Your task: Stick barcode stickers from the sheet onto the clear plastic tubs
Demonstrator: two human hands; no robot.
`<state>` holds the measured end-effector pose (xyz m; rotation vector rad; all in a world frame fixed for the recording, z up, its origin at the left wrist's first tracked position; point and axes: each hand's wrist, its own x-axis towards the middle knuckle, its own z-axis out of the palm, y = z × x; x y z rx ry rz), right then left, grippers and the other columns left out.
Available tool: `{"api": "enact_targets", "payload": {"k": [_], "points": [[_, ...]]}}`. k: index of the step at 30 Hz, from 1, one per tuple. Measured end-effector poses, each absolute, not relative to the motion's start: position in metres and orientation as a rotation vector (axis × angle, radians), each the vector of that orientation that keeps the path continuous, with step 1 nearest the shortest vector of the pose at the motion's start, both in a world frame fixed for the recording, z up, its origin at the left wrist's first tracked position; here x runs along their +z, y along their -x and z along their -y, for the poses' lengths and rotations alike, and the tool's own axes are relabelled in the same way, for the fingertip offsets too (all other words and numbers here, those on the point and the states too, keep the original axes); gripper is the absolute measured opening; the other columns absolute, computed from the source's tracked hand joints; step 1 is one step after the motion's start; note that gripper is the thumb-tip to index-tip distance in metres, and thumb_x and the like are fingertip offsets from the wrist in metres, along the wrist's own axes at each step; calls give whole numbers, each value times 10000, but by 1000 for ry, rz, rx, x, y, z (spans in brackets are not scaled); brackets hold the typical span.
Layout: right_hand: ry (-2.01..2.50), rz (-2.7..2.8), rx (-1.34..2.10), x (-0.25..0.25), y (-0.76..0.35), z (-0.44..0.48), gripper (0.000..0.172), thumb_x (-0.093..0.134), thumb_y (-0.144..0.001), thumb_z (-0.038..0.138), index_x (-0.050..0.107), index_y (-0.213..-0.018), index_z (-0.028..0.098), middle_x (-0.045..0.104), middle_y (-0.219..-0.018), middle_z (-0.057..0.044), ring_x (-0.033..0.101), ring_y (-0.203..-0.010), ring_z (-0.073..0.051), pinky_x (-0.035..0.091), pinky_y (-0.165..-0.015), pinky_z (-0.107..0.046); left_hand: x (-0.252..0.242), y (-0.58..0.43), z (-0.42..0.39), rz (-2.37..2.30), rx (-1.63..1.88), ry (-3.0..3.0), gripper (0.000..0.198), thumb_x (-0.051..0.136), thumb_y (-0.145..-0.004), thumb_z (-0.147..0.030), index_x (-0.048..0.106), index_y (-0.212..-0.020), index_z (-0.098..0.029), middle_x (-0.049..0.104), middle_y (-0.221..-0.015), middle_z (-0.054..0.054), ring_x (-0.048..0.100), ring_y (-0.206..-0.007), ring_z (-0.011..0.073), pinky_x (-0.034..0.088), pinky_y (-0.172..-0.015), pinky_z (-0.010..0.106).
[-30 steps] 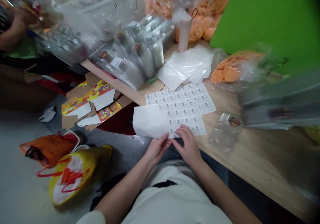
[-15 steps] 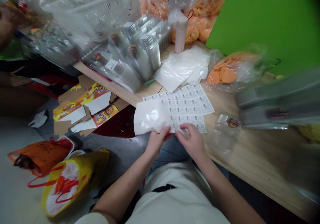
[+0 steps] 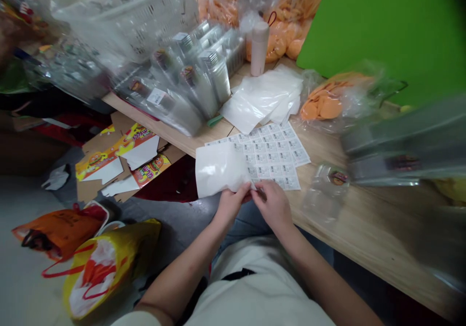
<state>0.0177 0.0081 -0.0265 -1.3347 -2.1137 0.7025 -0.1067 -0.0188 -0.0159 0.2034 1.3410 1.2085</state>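
Observation:
My left hand [image 3: 233,203] pinches the lower edge of a glossy white plastic sheet [image 3: 217,168], perhaps a flat bag, near its right corner. My right hand [image 3: 273,203] is closed at that same corner, thumb and forefinger together on it, fingertips almost touching those of my left hand. Under and behind the white sheet lie printed label sheets [image 3: 280,157] with rows of small labels. Farther back rests a loose pile of similar white sheets [image 3: 264,95]. A clear plastic package with a round sticker [image 3: 337,178] lies right of my right hand.
Stacked clear packages [image 3: 174,103] and a white basket [image 3: 140,29] stand at the back left. A pale bottle [image 3: 259,49] and bagged orange pieces [image 3: 322,106] are behind. Blurred clear packaging [image 3: 404,151] lies right. Printed cartons [image 3: 120,156] and a yellow bag [image 3: 136,248] sit left, below the tabletop.
My right hand has moved left, its fingers closing on the corner of the white sheet beside my left hand. The sheet has tilted slightly, its right corner now drawn out to a point.

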Motion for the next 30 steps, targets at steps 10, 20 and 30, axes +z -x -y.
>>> {"api": "enact_targets", "payload": {"k": [10,20,30], "points": [[1364,1821,1027,-25,-16,-15,147,494,-795,250,634,-769,214,662,-856,-60,574,-886,-215,431,-852,-385,-26,116,14,-1523,1155,-499,379,699,-686,-348,644,-1012,-163,667,-1081,77,588,-1067,255,487,-905,363],[1576,1230,1192,-38,-21,-33,256,546,-751,409,627,-785,168,642,-682,-17,590,-645,-156,477,-655,-291,-5,136,39,-812,740,92,599,348,-844,-597,627,-831,-67,693,-785,150,687,-754,247,525,-554,261],[1490,842,1127,-39,-28,-49,277,473,-780,443,531,-789,173,611,-712,-8,600,-637,-125,518,-646,-313,25,129,30,-1040,805,-304,391,518,-828,-458,607,-955,-99,650,-1040,150,659,-858,191,494,-716,254]]}}
